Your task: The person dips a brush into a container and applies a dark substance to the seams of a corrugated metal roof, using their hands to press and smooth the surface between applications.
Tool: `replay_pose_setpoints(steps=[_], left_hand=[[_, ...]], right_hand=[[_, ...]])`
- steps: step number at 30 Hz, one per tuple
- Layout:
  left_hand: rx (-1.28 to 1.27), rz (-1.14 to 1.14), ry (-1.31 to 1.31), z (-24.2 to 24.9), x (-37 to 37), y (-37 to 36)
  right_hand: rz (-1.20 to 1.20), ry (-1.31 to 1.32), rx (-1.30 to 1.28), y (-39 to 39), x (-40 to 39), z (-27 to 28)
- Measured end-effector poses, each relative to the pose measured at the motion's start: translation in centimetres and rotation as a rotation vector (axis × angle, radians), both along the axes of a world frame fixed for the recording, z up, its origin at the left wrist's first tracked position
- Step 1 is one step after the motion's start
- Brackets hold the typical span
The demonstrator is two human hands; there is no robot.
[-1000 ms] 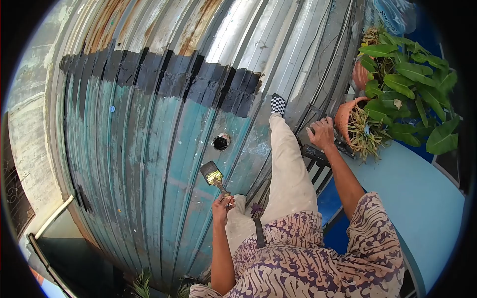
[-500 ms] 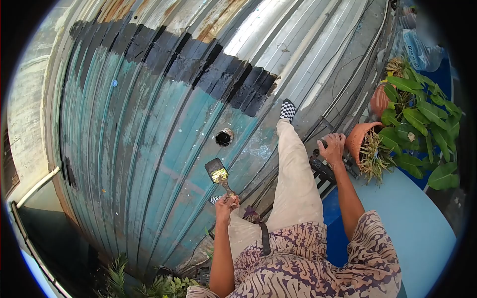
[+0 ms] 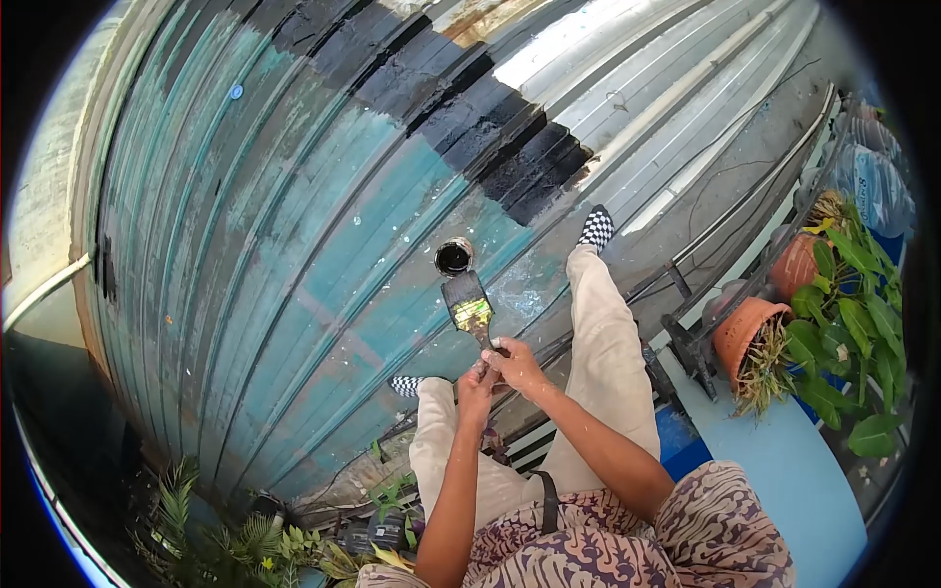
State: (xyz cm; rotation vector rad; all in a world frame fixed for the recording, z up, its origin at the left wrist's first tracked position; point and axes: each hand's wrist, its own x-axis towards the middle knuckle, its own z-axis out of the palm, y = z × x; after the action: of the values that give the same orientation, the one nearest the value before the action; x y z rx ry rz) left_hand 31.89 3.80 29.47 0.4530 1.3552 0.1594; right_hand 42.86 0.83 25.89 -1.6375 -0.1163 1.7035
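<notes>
A wide paintbrush (image 3: 468, 302) with dark bristles and a yellow-smeared ferrule points away from me over the roof. My left hand (image 3: 474, 390) is closed round the lower end of its handle. Just above and to the right, my right hand (image 3: 518, 369) has its fingers closed on the same handle, touching the left. Beyond the bristles, an open can (image 3: 454, 257) with a dark inside stands on the corrugated metal roof (image 3: 323, 245). A band of black paint (image 3: 480, 132) crosses the ridges farther up; below it the sheet is faded teal.
My feet in checkered shoes (image 3: 596, 227) are on the roof, legs apart. Terracotta pots (image 3: 747, 328) with plants sit at the right beside a metal frame (image 3: 686, 358) and a light-blue surface (image 3: 784, 461). Bare silvery sheet lies upper right; leafy plants (image 3: 176, 519) are at lower left.
My right hand has left the metal frame by the pots and come across to the brush handle. The brush has moved up and right, nearer the can. My view has shifted.
</notes>
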Motion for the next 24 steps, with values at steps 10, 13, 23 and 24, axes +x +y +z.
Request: replay_pose_setpoints(steps=[10,13,23,24], left_hand=[[-0.061,-0.052,0.115,-5.3,-8.1,-4.5],[-0.103,0.005,0.204,-6.5,-12.7,-6.8],[-0.063,0.323,0.279,-12.1,-19.9,-7.4],[-0.074,0.338,0.278,-12.6,-19.7,-7.3]], right_hand=[[0.333,-0.638,-0.054,5.3,3.7,-14.7],[0.37,-0.616,-0.051,7.8,1.5,-15.9],[0.535,-1.109,-0.047,12.8,-3.6,-23.1],[0.554,-1.109,-0.045,13.2,-3.8,-22.5]])
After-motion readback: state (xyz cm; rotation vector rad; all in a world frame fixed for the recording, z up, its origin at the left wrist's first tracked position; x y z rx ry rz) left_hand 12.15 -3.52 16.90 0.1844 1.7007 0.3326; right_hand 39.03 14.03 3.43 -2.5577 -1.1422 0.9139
